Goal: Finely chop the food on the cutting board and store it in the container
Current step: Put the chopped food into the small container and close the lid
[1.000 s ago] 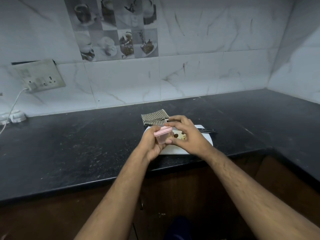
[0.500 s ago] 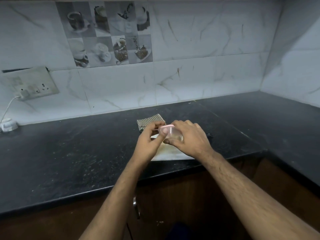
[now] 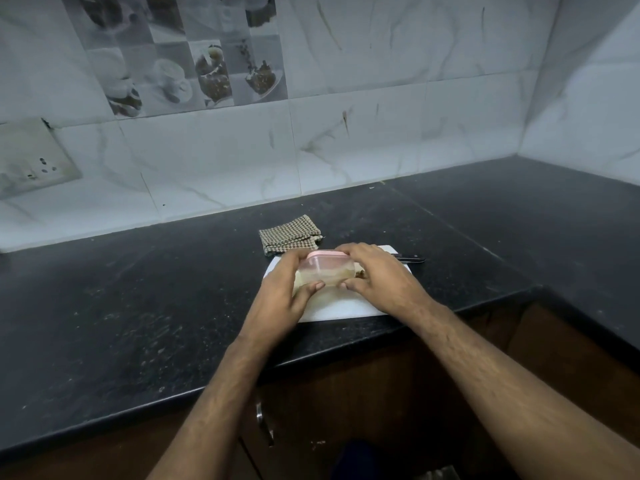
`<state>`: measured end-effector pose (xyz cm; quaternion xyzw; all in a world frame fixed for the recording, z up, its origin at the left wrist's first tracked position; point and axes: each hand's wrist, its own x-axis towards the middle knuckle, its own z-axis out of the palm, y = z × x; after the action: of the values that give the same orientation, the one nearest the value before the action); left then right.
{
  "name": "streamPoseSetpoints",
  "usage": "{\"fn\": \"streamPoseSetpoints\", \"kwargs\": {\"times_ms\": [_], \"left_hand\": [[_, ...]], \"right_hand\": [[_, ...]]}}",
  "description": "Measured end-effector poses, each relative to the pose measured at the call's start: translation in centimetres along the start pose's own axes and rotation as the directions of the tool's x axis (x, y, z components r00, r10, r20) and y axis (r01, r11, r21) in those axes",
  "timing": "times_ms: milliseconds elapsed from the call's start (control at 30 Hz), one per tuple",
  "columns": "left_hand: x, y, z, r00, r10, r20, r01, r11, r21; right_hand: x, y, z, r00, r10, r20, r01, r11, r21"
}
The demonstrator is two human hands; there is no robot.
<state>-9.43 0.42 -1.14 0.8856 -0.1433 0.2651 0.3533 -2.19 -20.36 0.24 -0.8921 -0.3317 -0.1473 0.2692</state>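
A small clear container (image 3: 327, 273) with a pink lid (image 3: 327, 253) is held over the white cutting board (image 3: 341, 308). My left hand (image 3: 282, 294) grips its left side, fingers over the lid edge and thumb at the bottom. My right hand (image 3: 379, 277) grips its right side the same way. A little brown food (image 3: 361, 273) shows on the board just right of the container. A black-handled knife (image 3: 408, 258) lies along the board's far edge, mostly hidden behind my right hand.
A folded checkered cloth (image 3: 289, 237) lies on the black countertop (image 3: 138, 306) just behind the board. The counter turns a corner at the right. A wall socket plate (image 3: 31, 161) sits at the left. A cabinet handle (image 3: 263, 424) is below the counter edge.
Both hands brought the container down closer to the board and now grip it from both sides. The camera view tilted downward.
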Motion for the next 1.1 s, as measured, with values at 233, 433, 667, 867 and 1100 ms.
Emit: {"fn": "streamPoseSetpoints", "kwargs": {"times_ms": [233,433,667,867,1100], "left_hand": [[1.5,-1.2,1.7,0.999,0.04,-0.033,-0.036,0.993,0.11],[3.3,-1.7,2.1,0.995,0.078,-0.061,-0.074,0.996,0.059],[11.1,-2.6,1.8,0.992,0.004,-0.123,0.002,0.999,0.046],[17.2,-4.5,5.1,0.996,-0.052,0.071,0.033,0.967,0.251],[19.5,-7.7,8.7,0.935,-0.098,0.341,-0.045,0.92,0.39]], "right_hand": [[1.1,1.0,0.1,0.989,-0.143,-0.036,0.134,0.973,-0.188],[1.9,2.0,0.2,0.998,-0.032,-0.048,0.035,0.998,0.048],[8.2,4.4,-2.6,0.998,-0.004,-0.056,0.011,0.992,0.122],[12.2,9.1,-2.4,0.99,0.123,-0.076,-0.119,0.992,0.05],[13.2,13.3,-0.9,0.99,0.124,0.064,-0.117,0.988,-0.103]]}}
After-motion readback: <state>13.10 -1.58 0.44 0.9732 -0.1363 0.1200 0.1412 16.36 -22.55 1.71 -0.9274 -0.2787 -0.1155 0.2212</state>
